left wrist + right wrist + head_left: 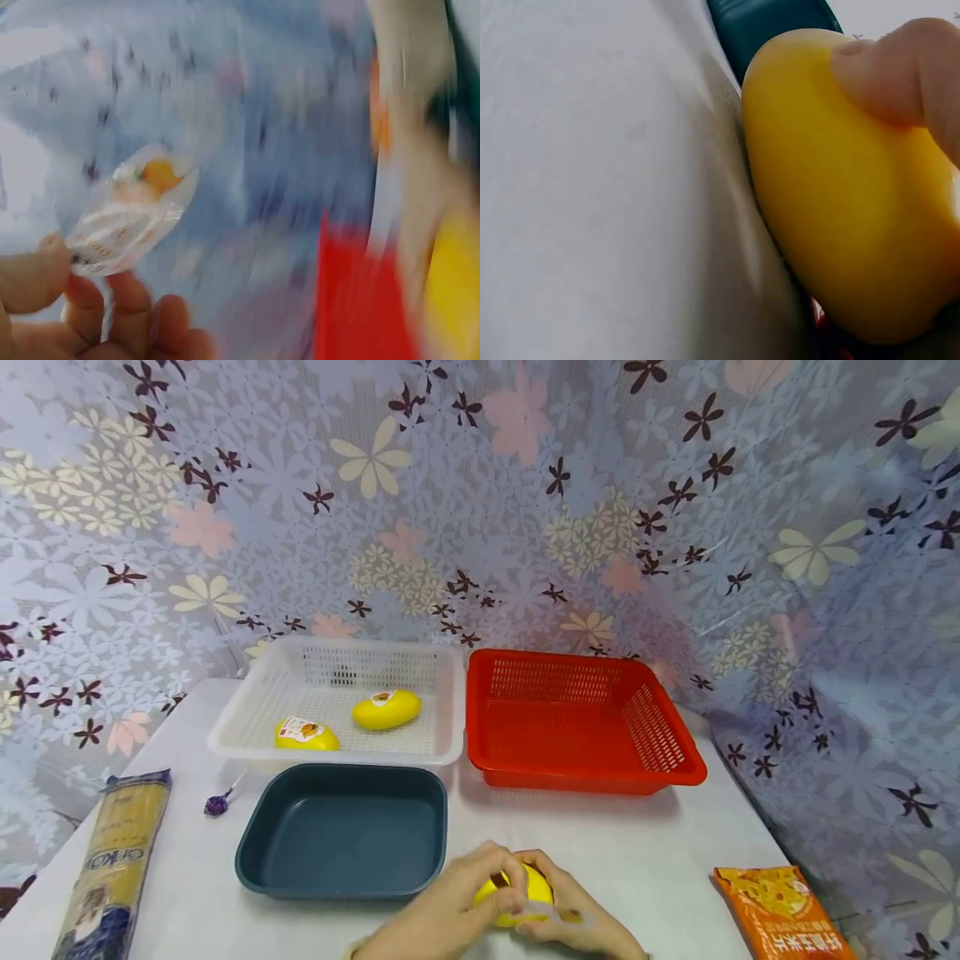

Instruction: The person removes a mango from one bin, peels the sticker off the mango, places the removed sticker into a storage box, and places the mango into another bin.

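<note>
My right hand (pixel 577 917) grips a smooth yellow oval fruit (pixel 539 885) low over the front of the table. Its thumb lies on the fruit's side in the right wrist view. Close against the fruit in the head view is my left hand (pixel 454 903), fingers bent. In the left wrist view, its thumb and fingers pinch a clear, crinkled sticker (pixel 135 214) bearing an orange picture and print. Two more yellow fruits, one (pixel 387 709) and another (pixel 306 734), lie in a white basket (pixel 258 693) and carry stickers of their own.
A red basket (pixel 577 781) stands at the back right, beside the white one. Left of my hands sits a dark teal tray (pixel 341 835). A pasta packet (pixel 112 868) and purple lollipop (pixel 217 803) lie at left, an orange snack bag (pixel 780 910) at right.
</note>
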Tool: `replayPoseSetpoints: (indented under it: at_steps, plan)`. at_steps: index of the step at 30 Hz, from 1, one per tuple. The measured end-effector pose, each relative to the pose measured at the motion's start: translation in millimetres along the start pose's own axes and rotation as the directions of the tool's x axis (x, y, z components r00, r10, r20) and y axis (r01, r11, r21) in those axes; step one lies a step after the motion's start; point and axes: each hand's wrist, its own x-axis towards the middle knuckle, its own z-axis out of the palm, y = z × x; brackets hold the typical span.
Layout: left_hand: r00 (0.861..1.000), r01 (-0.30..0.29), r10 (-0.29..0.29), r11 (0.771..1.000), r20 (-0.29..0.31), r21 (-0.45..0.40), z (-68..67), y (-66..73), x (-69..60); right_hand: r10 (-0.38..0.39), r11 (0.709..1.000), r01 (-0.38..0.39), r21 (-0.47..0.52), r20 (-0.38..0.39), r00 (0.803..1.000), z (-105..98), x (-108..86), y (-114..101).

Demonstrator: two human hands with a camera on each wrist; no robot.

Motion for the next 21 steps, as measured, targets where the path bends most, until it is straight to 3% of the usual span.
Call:
replayPoseSetpoints:
  at_steps: [2, 3, 5, 8, 10, 13, 17, 19, 21]
  plan:
    - [0.989, 0.027, -0.009, 0.992, -0.146, 0.125, -19.8, 4.8, -4.4, -0.003, 0.998, 0.002, -0.062, -0.011, 1.000, -3, 0.3, -2]
    - [0.976, 0.093, -0.059, 0.983, -0.212, 0.156, -30.3, 5.5, -7.0, 0.000, 0.997, -0.001, -0.076, -0.009, 1.000, -3, 0.4, -2]
    - [0.934, 0.206, -0.120, 0.950, -0.337, 0.234, -49.8, 2.3, -10.1, 0.035, 0.993, -0.037, -0.114, -0.017, 0.999, -4, 0.0, -4]
    - [0.859, 0.384, -0.195, 0.857, -0.473, 0.343, -72.4, -5.0, -14.3, 0.083, 0.989, -0.086, -0.120, -0.024, 0.996, -3, -0.2, -6]
    - [0.832, 0.445, -0.189, 0.788, -0.521, 0.425, -82.5, -12.8, -15.7, 0.102, 0.989, -0.104, -0.110, -0.027, 0.994, -3, -0.2, -7]
    - [0.833, 0.480, -0.162, 0.687, -0.529, 0.546, -92.5, -25.7, -16.8, 0.114, 0.989, -0.116, -0.087, -0.021, 0.993, -3, 0.8, -9]
    - [0.846, 0.509, -0.196, 0.573, -0.496, 0.642, -100.1, -42.6, -14.8, 0.112, 0.991, -0.113, -0.076, -0.011, 0.994, -2, 2.8, -9]
    - [0.843, 0.529, -0.235, 0.527, -0.484, 0.665, -102.4, -48.5, -13.1, 0.119, 0.990, -0.120, -0.068, -0.009, 0.993, -2, 3.0, -9]
    - [0.836, 0.545, -0.265, 0.501, -0.480, 0.673, -103.3, -52.6, -12.0, 0.137, 0.989, -0.137, -0.056, -0.007, 0.991, -2, 2.8, -8]
